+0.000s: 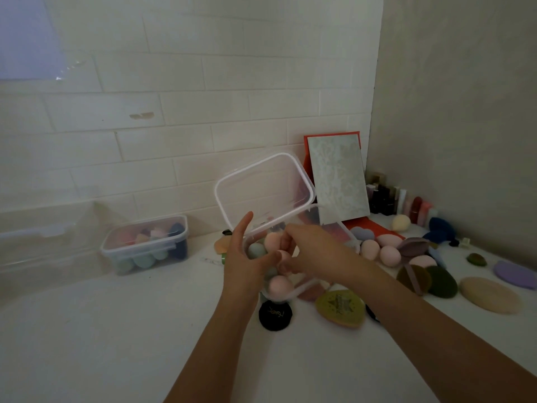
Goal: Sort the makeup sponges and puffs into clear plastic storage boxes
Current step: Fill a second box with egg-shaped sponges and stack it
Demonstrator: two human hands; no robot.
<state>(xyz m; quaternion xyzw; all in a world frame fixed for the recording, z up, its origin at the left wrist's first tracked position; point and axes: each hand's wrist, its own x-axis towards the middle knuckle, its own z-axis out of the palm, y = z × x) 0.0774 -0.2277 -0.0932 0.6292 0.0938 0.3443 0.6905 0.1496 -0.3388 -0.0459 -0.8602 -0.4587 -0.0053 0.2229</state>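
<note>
I hold a clear plastic box [302, 290] above the white counter, its hinged lid [264, 187] tilted up towards the wall. Inside lie several pink egg sponges [280, 286] and a pale green one [256, 251]. My left hand [247, 260] grips the box's left side, fingers reaching up to the lid. My right hand [308, 253] reaches into the box from the right, its fingers closed on a pink sponge [273, 240]. A second clear box [145, 245], lid shut and full of mixed sponges, stands at the back left.
Loose pink sponges [389, 255], olive [414, 279], dark green [441, 282], beige [489, 295] and lilac [515, 274] puffs lie at the right. A yellow-green puff [340, 311] and a black one [275, 315] lie under the box. A patterned card [337, 178] and small bottles [401, 202] fill the corner.
</note>
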